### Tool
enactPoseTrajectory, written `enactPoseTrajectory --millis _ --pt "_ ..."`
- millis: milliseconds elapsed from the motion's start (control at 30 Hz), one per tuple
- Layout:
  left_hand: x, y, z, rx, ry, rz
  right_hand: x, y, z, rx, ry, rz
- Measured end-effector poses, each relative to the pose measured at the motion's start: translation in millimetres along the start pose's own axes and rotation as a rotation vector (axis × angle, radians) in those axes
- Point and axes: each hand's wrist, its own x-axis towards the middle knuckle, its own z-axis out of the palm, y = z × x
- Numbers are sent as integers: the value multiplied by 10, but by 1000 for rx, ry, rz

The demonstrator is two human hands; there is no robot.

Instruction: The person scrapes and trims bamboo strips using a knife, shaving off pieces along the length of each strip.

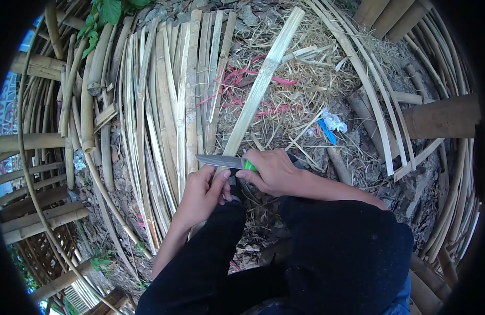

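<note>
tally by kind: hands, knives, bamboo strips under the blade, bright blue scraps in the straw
Hands, left hand and right hand: 2
Knife: 1
Bamboo strip under the blade: 1
Blue scrap: 1
Total: 5

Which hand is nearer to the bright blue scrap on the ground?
Right. The right hand, on the knife, is left of the blue scrap and closer to the body; the left hand is farther left, by the blade.

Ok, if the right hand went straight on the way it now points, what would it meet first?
Likely the long pale strip, which the knife in the right hand crosses. The left hand is close by, just below the knife in the picture; depth is unclear, so it might be met too.
</note>
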Motion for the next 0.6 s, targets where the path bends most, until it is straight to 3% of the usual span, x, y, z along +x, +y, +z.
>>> enactPoseTrajectory --millis 133,200,400,533,600 --pt "14 23 56 13 -55 15 11 -20 125 -52 66 -95" --pt "24 -12 101 -185 -48 59 7 -14 128 -111 111 -129" --pt "24 -58 132 -288 -74 62 17 2 62 -363 213 -206" --pt "17 -19 162 -238 10 44 27 11 119 -412 222 -171" --pt "25 -10 168 6 80 104 62 37 86 -428 234 -141"
